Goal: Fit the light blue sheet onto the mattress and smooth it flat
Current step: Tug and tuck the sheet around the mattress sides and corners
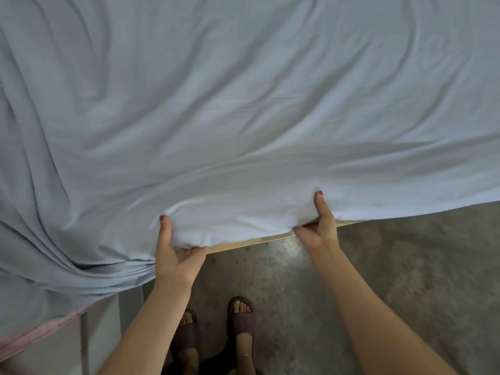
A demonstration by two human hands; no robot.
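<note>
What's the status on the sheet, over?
Left hand and right hand both grip the sheet at its near edge. Sheet spread but wrinkled, bunched at left; tan strip shows under the edge. Nothing in the way.

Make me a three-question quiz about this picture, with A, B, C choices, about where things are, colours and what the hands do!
1. Where do the hands hold the sheet?
A. its near edge
B. its far edge
C. its middle

2. What colour are the slippers?
A. yellow
B. dark purple-brown
C. green

3. What are the left hand and right hand doing?
A. resting open
B. waving
C. gripping cloth

Answers: 1 A, both hands meet the edge nearest the feet. 2 B, both slippers look dark purple-brown. 3 C, thumbs lie on top, fingers curl under.
</note>
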